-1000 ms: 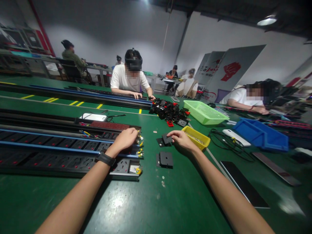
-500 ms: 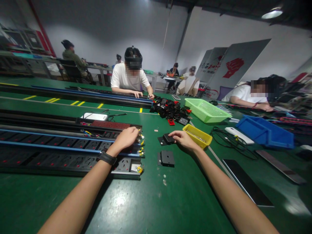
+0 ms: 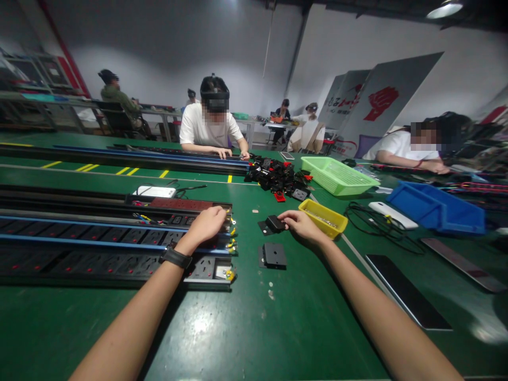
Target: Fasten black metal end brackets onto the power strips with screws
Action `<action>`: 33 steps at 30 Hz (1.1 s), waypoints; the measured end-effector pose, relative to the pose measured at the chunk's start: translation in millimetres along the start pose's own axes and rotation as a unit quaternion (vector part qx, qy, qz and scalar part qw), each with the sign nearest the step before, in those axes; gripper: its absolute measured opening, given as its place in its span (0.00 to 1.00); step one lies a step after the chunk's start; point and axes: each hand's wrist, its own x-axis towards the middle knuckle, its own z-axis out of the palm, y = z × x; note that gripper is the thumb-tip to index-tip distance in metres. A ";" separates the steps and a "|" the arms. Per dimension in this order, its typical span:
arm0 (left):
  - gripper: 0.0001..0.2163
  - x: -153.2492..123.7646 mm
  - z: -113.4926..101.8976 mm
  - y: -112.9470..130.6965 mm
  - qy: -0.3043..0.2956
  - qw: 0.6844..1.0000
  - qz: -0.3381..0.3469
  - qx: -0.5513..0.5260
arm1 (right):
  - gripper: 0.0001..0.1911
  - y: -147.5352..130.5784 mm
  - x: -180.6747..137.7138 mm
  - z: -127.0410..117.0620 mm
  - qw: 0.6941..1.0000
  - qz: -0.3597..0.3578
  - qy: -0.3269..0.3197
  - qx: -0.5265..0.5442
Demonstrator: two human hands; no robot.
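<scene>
A black flanged bracket (image 3: 273, 223) is pinched at its edge by the right hand (image 3: 304, 226).
The bracket is held left of the yellow bin (image 3: 323, 220) by a nearly closed grip; a second bracket (image 3: 274, 256) is set nearer on the green surface (image 3: 238, 328). The left hand (image 3: 206, 225) is laid over the socket strips (image 3: 133, 264) (whether its grip is closed on anything cannot be told).

Back wall (image 3: 159, 47): pale grey, facing me, shadowed toward my left
Red strip (image 3: 59, 45): slanting down at my far left
Lamp (image 3: 444, 9): round and lit, at my upper right under a dark ceiling (image 3: 397, 7)
Boards (image 3: 416, 87): grey, standing to my right, a red fist on the largest
Black chair (image 3: 115, 117): far left, beside a distant bench (image 3: 164, 112)
My bench (image 3: 238, 338): green, yellow-striped, glossy with reflected light
</scene>
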 end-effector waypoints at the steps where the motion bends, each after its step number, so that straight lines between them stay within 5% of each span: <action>1: 0.15 0.1 0.3 -0.5 0.001 1.000 0.001 0.001 | 0.16 1.5 0.3 0.4 1.000 0.001 0.002 0.000; 24: 0.15 0.9 0.5 -2.0 -0.004 1.000 0.012 0.001 | 0.14 8.9 -0.9 -4.1 0.998 0.044 0.034 0.032; 33: 0.15 0.7 0.0 -1.0 -0.006 1.000 0.009 0.002 | 0.20 -2.6 -1.8 7.1 0.998 -0.036 0.051 -0.029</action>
